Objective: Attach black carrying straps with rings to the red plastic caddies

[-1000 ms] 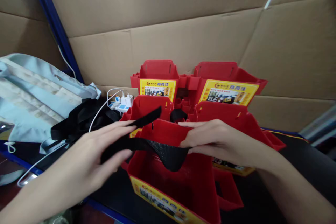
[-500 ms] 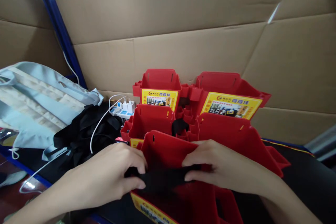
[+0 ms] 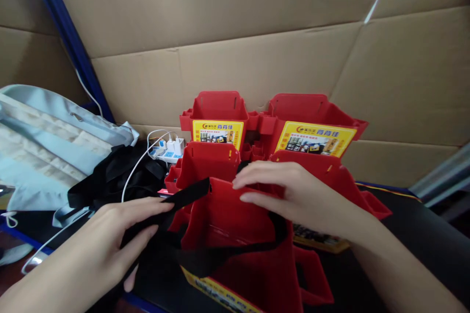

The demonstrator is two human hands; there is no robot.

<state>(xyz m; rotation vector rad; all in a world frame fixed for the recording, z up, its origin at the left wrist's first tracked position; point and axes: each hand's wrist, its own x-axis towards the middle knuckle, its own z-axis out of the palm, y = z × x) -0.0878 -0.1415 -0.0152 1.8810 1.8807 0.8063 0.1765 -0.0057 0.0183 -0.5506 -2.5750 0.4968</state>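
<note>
Pinching a black strap draped over the front red bin
Held between slightly parted thumb and fingers of the left hand, free end just beside a slot in the back wall; at that wall's upper edge with the right hand, thumb and fingertips just apart, cannot tell whether gripping anything; backed by more red bins, then cardboard; flanked at left by black webbing, a white power strip and a pale blue bag

Glossy plastic bin, matt strap
</note>
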